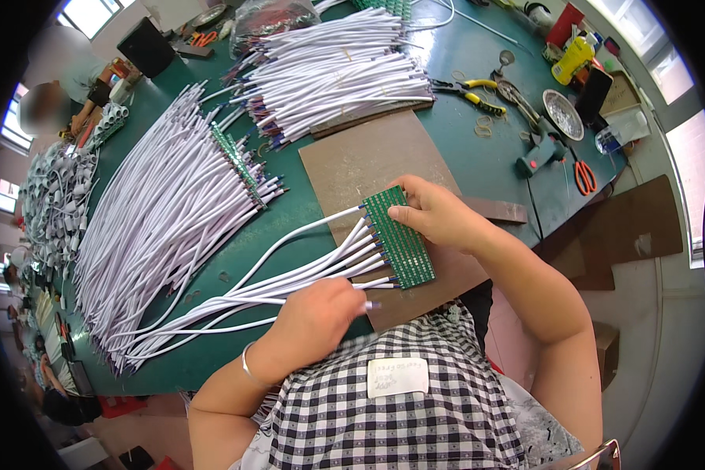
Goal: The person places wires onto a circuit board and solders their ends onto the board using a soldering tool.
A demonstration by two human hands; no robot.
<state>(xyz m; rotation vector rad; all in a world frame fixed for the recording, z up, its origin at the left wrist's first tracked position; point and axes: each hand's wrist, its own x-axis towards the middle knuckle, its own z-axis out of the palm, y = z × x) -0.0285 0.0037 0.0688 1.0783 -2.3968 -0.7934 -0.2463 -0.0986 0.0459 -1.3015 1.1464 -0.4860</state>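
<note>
R hand (pixel 439 213): you've got the green board (pixel 402 247) held tight, thumb on top, fingers round the far edge.
Green board: in your R grip, over the brown sheet (pixel 333 168); can't tell if they touch.
L hand (pixel 319 317): you pinch 1 loose wire (pixel 371 306); its tip pokes out R of your fingertips, nr the board's low corner but apart.
Joined wires (pixel 313 274): white, stuck along the board's L edge; they run L from your R grip, w/ some just past your L hand.
Big wire pile (pixel 157 211): L of your R grip, on the green table (pixel 478 55).
Far wire stack (pixel 337 70): beyond your R grip, a bit L.
Pliers (pixel 482 92): yellow handles, beyond your R grip, a bit R.
Scissors (pixel 584 178): orange handles, well R of your R grip.
Yellow bottle (pixel 572 61): R too, but farther off.
</note>
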